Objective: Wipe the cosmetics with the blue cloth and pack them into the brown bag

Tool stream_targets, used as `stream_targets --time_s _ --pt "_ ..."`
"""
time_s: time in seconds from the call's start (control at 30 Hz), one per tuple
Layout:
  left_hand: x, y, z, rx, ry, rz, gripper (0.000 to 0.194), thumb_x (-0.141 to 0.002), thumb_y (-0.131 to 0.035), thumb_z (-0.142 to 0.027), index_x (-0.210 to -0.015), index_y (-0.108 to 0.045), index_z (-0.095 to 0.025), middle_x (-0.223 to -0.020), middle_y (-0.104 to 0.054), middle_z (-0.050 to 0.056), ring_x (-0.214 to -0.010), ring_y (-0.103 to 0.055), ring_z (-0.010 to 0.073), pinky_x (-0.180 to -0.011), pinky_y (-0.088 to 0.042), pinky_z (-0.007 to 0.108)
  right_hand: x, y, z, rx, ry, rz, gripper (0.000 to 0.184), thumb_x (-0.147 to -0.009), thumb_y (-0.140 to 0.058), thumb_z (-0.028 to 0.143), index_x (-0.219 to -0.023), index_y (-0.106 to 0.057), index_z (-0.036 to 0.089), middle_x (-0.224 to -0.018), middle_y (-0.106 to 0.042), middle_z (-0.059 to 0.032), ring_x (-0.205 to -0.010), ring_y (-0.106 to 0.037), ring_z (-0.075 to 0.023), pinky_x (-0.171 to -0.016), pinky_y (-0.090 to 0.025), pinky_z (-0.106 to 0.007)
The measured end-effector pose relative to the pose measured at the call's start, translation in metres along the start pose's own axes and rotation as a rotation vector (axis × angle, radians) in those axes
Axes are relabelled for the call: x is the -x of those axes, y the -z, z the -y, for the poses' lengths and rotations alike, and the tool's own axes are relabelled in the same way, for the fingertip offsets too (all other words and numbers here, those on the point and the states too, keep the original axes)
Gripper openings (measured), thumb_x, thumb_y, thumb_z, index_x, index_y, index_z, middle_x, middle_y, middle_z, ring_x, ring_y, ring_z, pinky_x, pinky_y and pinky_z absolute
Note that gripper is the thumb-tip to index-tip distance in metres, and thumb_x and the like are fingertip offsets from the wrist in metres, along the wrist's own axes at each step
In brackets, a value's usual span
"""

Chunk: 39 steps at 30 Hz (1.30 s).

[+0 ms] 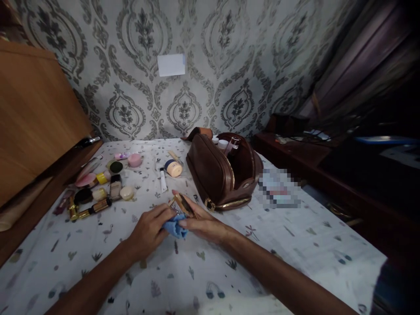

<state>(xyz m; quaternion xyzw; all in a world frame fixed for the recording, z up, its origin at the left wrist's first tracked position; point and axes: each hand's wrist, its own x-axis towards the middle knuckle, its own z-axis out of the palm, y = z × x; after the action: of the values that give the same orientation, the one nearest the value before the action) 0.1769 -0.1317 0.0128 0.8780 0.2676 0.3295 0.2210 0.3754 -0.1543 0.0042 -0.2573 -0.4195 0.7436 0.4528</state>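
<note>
My left hand (149,229) is closed on a small blue cloth (175,228), pressing it against a small gold-capped bottle (180,204). My right hand (201,222) grips that bottle from the other side, fingers wrapped round it. Both hands meet over the patterned white sheet (295,245), just in front of an open brown leather toiletry bag (219,173). The bag holds a few bottles that stick out of its top.
Several cosmetics lie to the left: compacts, lipsticks, small jars (98,188), a pink jar (134,160), a white tube (163,180) and a round tin (173,168). A wooden board (36,113) leans at the left. Dark furniture stands at the right.
</note>
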Motion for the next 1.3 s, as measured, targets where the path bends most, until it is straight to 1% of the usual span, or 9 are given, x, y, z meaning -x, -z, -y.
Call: stream_targets --time_s 0.13,0.33,0.43,0.53,0.6,0.77,0.93,1.13,1.3 --pt "-0.002 0.004 0.004 0.006 0.105 -0.144 0.02 -0.087 -0.056 -0.022 -0.106 -0.064 -0.022 -0.103 -0.067 0.008 -0.096 -0.064 0.0234 -0.084 -0.05 0.032 -0.003 0.007 -0.012 0.092 0.02 -0.026 0.086 -0.063 -0.083 0.025 -0.142 -0.049 0.032 -0.12 -0.062 0.0009 -0.105 -0.059 -0.0188 -0.091 -0.046 -0.03" --pt "-0.003 0.009 0.021 0.214 0.236 -0.026 0.034 -0.084 -0.061 -0.032 -0.117 -0.068 -0.025 -0.116 -0.072 0.008 -0.106 -0.066 0.0271 -0.095 -0.051 0.038 0.005 0.005 0.002 0.533 0.075 -0.02 0.098 -0.072 -0.074 0.028 -0.154 -0.021 0.027 -0.129 -0.058 -0.0074 -0.11 -0.058 -0.0233 -0.093 -0.046 -0.037" --pt "-0.004 0.01 0.027 0.248 0.337 -0.038 0.035 -0.083 -0.062 -0.04 -0.113 -0.071 -0.024 -0.115 -0.073 0.008 -0.106 -0.067 0.0274 -0.097 -0.052 0.038 0.016 -0.003 0.021 0.896 0.102 -0.119 0.076 -0.075 -0.069 0.026 -0.144 -0.036 0.019 -0.123 -0.059 -0.0084 -0.109 -0.056 -0.0226 -0.095 -0.043 -0.036" --pt "-0.003 0.007 0.032 0.289 0.414 -0.03 0.038 -0.081 -0.062 -0.047 -0.108 -0.074 -0.022 -0.114 -0.074 0.008 -0.107 -0.067 0.0289 -0.099 -0.052 0.04 0.026 -0.009 0.034 1.078 0.096 -0.262 0.035 -0.077 -0.064 0.021 -0.112 -0.058 0.019 -0.09 -0.06 0.0005 -0.081 -0.054 -0.0157 -0.075 -0.042 -0.027" --pt "-0.003 0.003 0.034 0.325 0.463 -0.013 0.039 -0.08 -0.064 -0.049 -0.106 -0.075 -0.023 -0.113 -0.075 0.008 -0.107 -0.067 0.0301 -0.099 -0.052 0.042 0.032 -0.01 0.038 1.097 0.088 -0.288 0.02 -0.077 -0.065 0.02 -0.097 -0.061 0.019 -0.076 -0.053 0.0044 -0.07 -0.048 -0.0124 -0.065 -0.037 -0.023" --pt "-0.012 -0.002 0.026 0.435 0.525 0.024 0.045 -0.079 -0.065 -0.056 -0.108 -0.074 -0.023 -0.112 -0.075 0.008 -0.104 -0.069 0.0302 -0.093 -0.055 0.04 0.049 -0.004 0.047 1.056 0.149 -0.288 0.018 -0.075 -0.064 0.012 -0.093 -0.064 0.018 -0.075 -0.052 0.0048 -0.068 -0.046 -0.0112 -0.062 -0.035 -0.021" --pt "-0.049 0.008 0.0 0.473 0.586 -0.003 0.057 -0.076 -0.067 -0.06 -0.114 -0.068 -0.018 -0.114 -0.074 0.01 -0.103 -0.069 0.0303 -0.092 -0.055 0.037 0.064 0.0 0.074 1.011 0.308 -0.33 0.019 -0.081 -0.063 0.018 -0.1 -0.065 0.017 -0.083 -0.06 0.0011 -0.073 -0.052 -0.0128 -0.067 -0.041 -0.023" --pt "-0.105 0.004 -0.022 0.395 0.429 -0.061 0.057 -0.09 -0.052 -0.051 -0.136 -0.056 -0.018 -0.132 -0.064 0.012 -0.118 -0.062 0.029 -0.098 -0.051 0.037 0.072 0.009 0.123 1.057 0.492 -0.518 0.036 -0.087 -0.063 0.033 -0.119 -0.06 0.018 -0.099 -0.068 -0.0042 -0.083 -0.061 -0.0159 -0.07 -0.047 -0.026" --pt "-0.135 -0.008 -0.041 0.014 0.044 -0.031 0.048 -0.091 -0.04 -0.019 -0.136 -0.056 -0.022 -0.124 -0.064 0.009 -0.115 -0.06 0.024 -0.099 -0.049 0.037 0.072 0.021 0.169 1.266 0.599 -0.711 0.048 -0.089 -0.058 0.03 -0.135 -0.048 0.019 -0.092 -0.064 -0.002 -0.076 -0.058 -0.0152 -0.07 -0.048 -0.028"
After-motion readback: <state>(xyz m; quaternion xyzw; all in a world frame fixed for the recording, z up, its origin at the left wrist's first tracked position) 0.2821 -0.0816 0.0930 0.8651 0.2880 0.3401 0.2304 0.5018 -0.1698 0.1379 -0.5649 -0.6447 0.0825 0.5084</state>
